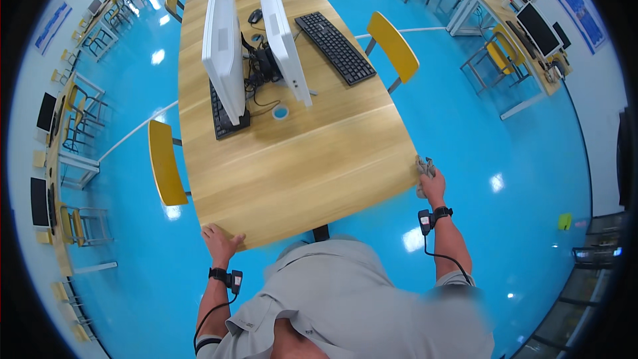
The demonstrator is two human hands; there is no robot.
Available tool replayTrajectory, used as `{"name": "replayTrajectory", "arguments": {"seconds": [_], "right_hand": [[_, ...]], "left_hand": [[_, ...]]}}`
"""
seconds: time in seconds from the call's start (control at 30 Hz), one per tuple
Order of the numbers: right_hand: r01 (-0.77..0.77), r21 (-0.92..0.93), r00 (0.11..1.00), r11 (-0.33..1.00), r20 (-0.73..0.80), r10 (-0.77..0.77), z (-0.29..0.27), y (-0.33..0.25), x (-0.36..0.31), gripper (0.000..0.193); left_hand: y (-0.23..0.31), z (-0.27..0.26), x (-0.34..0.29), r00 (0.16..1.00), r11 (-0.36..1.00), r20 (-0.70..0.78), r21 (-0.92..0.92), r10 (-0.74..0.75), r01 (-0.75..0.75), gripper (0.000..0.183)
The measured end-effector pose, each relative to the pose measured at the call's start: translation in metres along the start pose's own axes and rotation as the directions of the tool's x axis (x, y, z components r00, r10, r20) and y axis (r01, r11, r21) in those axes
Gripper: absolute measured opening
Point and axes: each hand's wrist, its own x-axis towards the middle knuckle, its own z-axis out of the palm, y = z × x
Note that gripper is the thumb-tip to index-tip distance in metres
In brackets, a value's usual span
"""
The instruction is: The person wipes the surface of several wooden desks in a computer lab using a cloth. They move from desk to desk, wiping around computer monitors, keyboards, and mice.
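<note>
At the near left corner of the wooden table, my left hand rests on the edge, its thumb spread away from the fingers, holding nothing. My right hand grips a crumpled grey cloth against the table's right edge near the front corner. Part of the cloth hangs below the tabletop edge. Both wrists wear black bands with small cabled devices.
Two white monitors stand back to back on the table amid cables, with a black keyboard on the right, another keyboard on the left, and a mouse. Yellow chairs flank both sides. Computer desks line the walls.
</note>
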Motion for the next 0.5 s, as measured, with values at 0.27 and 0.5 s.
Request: {"name": "replayTrajectory", "arguments": {"seconds": [0.27, 0.5], "right_hand": [[-0.188, 0.769, 0.926, 0.611, -0.068, 0.371, 0.065, 0.009, -0.056, 0.041], [-0.48, 0.795, 0.865, 0.371, 0.357, 0.353, 0.116, -0.066, -0.168, 0.033]], "left_hand": [[0.01, -0.005, -0.009, 0.999, 0.998, -0.017, 0.054, 0.038, -0.037, 0.11], [0.001, 0.01, -0.022, 0.995, 0.998, -0.088, 0.026, 0.053, -0.051, 0.099]]}}
